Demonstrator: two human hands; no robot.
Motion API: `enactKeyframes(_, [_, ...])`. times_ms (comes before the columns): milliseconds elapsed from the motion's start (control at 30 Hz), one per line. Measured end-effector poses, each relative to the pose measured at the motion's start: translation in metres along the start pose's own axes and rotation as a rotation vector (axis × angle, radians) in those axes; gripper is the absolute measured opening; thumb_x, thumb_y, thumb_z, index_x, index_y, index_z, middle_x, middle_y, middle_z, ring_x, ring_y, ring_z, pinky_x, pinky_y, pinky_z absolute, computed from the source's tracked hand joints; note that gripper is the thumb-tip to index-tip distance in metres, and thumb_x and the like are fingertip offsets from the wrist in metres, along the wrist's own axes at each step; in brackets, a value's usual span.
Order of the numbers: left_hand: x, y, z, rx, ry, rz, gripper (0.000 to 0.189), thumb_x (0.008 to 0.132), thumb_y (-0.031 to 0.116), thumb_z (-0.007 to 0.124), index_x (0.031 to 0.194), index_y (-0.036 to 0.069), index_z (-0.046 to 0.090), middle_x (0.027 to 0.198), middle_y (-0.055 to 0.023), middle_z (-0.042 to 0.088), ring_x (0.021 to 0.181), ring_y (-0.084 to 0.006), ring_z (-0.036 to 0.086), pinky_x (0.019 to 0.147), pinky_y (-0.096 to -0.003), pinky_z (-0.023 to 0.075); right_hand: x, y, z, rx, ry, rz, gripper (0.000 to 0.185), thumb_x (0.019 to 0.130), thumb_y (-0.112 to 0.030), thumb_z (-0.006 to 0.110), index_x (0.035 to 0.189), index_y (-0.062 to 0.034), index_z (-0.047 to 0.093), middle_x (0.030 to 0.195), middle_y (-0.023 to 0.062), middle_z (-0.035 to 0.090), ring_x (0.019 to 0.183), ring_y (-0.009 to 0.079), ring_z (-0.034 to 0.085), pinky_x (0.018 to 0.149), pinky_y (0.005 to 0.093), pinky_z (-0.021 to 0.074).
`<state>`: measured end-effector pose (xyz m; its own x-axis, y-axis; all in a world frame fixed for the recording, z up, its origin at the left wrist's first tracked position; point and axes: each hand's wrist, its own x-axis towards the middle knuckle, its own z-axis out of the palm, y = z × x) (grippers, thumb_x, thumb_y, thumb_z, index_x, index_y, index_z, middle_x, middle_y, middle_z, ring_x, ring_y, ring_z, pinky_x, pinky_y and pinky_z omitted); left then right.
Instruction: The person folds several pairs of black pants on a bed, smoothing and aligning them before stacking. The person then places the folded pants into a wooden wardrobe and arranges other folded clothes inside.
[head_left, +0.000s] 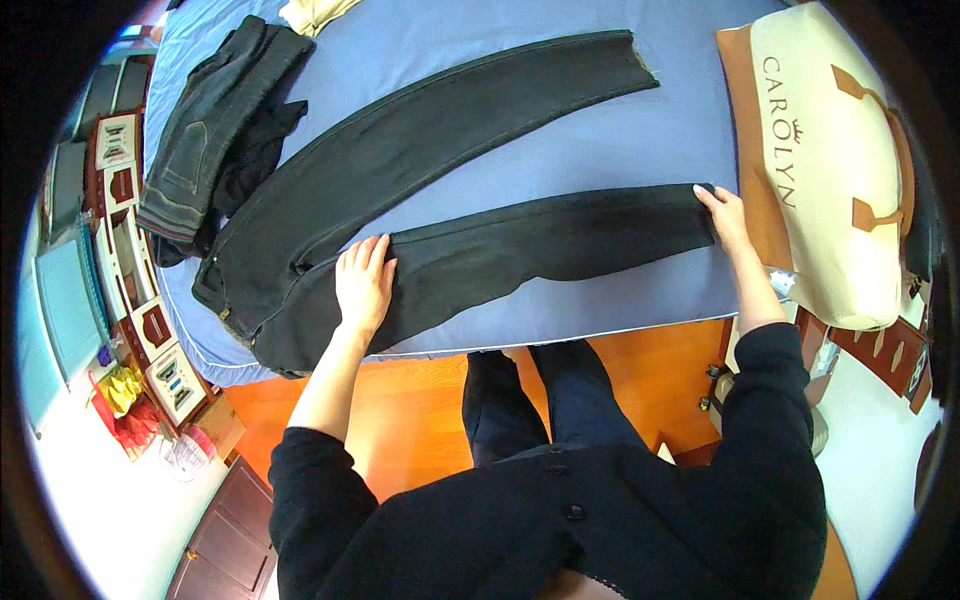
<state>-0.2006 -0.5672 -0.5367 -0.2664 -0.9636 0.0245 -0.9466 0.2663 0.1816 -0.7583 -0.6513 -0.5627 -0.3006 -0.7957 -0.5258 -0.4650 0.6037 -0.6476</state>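
Observation:
A pair of black trousers (450, 142) lies spread on a bed with a blue sheet (600, 150), its waist at the left and its two legs apart, pointing right. My left hand (365, 281) rests on the upper part of the nearer leg, fingers close together; whether it grips cloth cannot be told. At the hem of that same leg, my right hand (724, 214) pinches the corner, thumb on top. Dark blue jeans (184, 157), folded, lie beyond the waist at the far left, with a black garment (259, 150) bunched beside them.
A large cream and brown bag (817, 165) with handles stands at the bed's right. Pale yellow cloth (315, 13) lies at the far edge of view. Along the left runs a brown and white cabinet (156, 326). The bed's near edge is just before my legs.

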Motion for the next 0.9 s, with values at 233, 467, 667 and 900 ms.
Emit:
enactKeyframes(233, [0.014, -0.018, 0.017, -0.046, -0.007, -0.060, 0.011, 0.080, 0.016, 0.062, 0.087, 0.008, 0.066, 0.088, -0.0033, 0.059, 0.093, -0.0225, 0.054, 0.092, -0.0386, 0.0361, 0.019, 0.009, -0.004, 0.346, 0.051, -0.099, 0.019, 0.086, -0.019, 0.065, 0.092, -0.0006, 0.064, 0.081, 0.0008, 0.063, 0.072, 0.0095, 0.056, 0.069, 0.0241, 0.0443])
enactKeyframes(467, [0.028, 0.000, 0.039, 0.040, 0.236, -0.169, 0.012, 0.077, 0.013, 0.062, 0.089, 0.009, 0.062, 0.091, -0.0075, 0.056, 0.094, -0.0275, 0.052, 0.086, -0.0406, 0.0390, 0.063, 0.015, 0.040, -0.043, 0.366, -0.254, 0.026, 0.085, -0.026, 0.065, 0.090, 0.0000, 0.064, 0.078, 0.0066, 0.064, 0.072, 0.0146, 0.056, 0.070, 0.0288, 0.0442])
enactKeyframes(667, [-0.003, 0.050, 0.038, -0.150, -0.011, 0.024, 0.046, 0.080, 0.020, 0.062, 0.123, 0.007, 0.051, 0.129, -0.0172, 0.044, 0.123, -0.0347, 0.039, 0.103, -0.0461, 0.0299, 0.001, -0.051, 0.068, -0.609, 0.798, -0.736, 0.035, 0.079, -0.023, 0.063, 0.108, -0.0033, 0.055, 0.100, 0.0162, 0.058, 0.097, 0.0338, 0.055, 0.083, 0.0456, 0.0422])
enactKeyframes(900, [0.006, 0.052, 0.081, 0.366, -0.258, -0.065, 0.080, 0.083, 0.062, 0.036, 0.143, 0.010, 0.028, 0.152, -0.0166, 0.013, 0.141, -0.0337, 0.010, 0.110, -0.0545, 0.0059, -0.185, -0.125, 0.287, -0.478, -0.225, -1.104, 0.067, 0.077, -0.044, 0.058, 0.128, -0.0023, 0.046, 0.134, 0.0144, 0.044, 0.128, 0.0279, 0.036, 0.105, 0.0407, 0.0243])
